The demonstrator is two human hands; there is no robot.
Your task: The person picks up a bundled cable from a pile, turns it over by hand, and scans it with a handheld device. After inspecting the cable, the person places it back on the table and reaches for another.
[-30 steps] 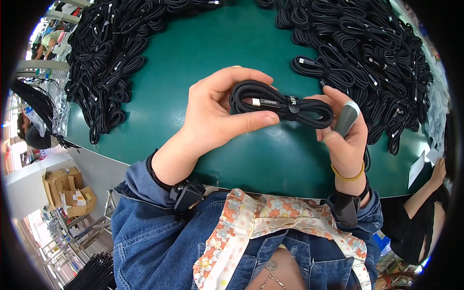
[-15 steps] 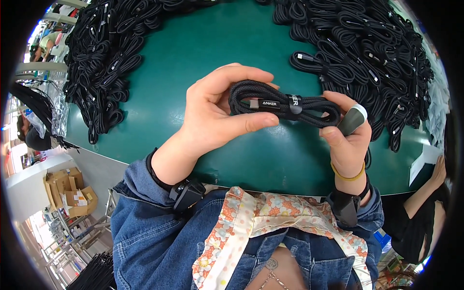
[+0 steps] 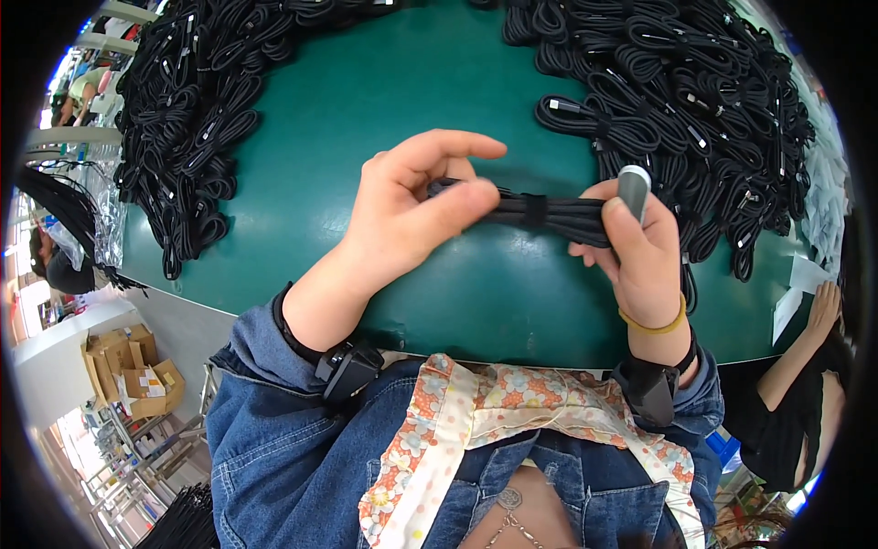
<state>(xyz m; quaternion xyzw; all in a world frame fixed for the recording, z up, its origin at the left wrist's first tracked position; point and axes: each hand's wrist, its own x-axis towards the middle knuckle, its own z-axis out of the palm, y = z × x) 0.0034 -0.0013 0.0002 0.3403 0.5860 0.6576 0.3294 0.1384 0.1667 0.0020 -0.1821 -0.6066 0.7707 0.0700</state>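
Above the green tabletop I hold a coiled black braided charging cable (image 3: 572, 220), now seen edge-on with a black strap (image 3: 534, 210) round its middle. My left hand (image 3: 402, 197) closes on the coil's left end, thumb in front and index finger stretched out above; the thumb is slightly blurred and hides part of the loops. At the other end, my right hand (image 3: 645, 252) pinches the loops between thumb and fingers. A grey finger cover with a white rim (image 3: 633, 190) is on one of its fingers. The cable's plug is not visible.
Piles of similar coiled cables lie at the left (image 3: 187, 119) and the right (image 3: 658, 91) of the green table (image 3: 393, 82). Cardboard boxes (image 3: 137, 375) stand at lower left. A co-worker's arm (image 3: 800, 352) reaches in at the right edge, near white sheets (image 3: 805, 279).
The coil has turned from its broad face to its edge, taking the plug out of sight. My right hand has shifted a little left and rotated; my left hand has stayed nearly in place.
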